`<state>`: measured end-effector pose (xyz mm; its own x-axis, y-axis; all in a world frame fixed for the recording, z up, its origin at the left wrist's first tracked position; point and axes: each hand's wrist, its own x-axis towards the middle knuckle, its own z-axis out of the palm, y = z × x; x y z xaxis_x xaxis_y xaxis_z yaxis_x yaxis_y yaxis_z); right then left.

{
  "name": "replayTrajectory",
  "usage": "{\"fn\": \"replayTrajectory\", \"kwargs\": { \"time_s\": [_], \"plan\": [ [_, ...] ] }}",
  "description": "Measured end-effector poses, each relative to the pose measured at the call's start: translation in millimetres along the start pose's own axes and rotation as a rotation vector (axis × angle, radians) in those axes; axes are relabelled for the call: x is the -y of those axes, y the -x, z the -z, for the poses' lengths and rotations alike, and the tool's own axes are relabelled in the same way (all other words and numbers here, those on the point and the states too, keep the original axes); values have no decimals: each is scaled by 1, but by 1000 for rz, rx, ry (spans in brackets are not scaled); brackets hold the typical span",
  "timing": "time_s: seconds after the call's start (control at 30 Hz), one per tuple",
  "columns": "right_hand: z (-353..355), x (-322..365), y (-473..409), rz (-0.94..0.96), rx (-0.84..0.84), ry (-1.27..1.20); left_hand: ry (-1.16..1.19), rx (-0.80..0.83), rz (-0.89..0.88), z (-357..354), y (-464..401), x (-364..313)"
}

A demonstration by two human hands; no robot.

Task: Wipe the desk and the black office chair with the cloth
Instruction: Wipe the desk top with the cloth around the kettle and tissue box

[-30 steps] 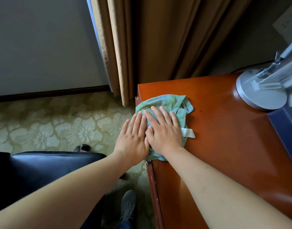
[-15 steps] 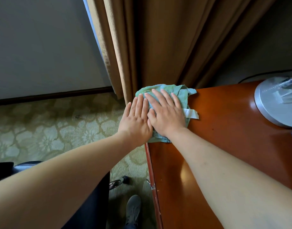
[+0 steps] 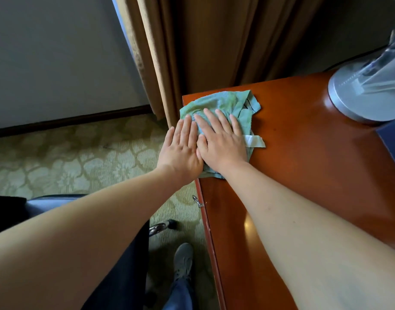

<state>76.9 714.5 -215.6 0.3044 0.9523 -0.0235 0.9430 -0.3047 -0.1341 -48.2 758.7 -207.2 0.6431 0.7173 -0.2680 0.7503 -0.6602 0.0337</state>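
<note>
Green cloth (image 3: 223, 102) under both flat grips

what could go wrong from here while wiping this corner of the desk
1. The green cloth lies at the far left corner of the desk, and the left hand partly overhangs that edge; a further push could slide the cloth off onto the carpet.
2. The lamp base stands on the desk to the right; a wide sweep that way might knock it.

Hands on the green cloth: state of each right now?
Left hand: open, flat, pressing the cloth.
Right hand: open, flat, pressing the cloth on the desk.
</note>
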Motion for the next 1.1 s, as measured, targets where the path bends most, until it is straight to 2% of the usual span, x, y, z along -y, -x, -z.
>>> {"fn": "replayTrajectory", "kwargs": {
  "time_s": [0.27, 0.6, 0.8, 1.1],
  "plan": [
    [-3, 2, 137, -11, 3, -21, -66, 12, -24, -34, 121, -52],
    [-2, 6, 304, -61, 15, -47, -19, 47, -71, -69, 264, -113],
    [-1, 13, 347, -99, 45, -52, -46, 50, -116, -75, 297, -123],
    [-2, 6, 334, -106, 34, -25, -4, 19, -162, -75, 281, -114]
  ]
}}
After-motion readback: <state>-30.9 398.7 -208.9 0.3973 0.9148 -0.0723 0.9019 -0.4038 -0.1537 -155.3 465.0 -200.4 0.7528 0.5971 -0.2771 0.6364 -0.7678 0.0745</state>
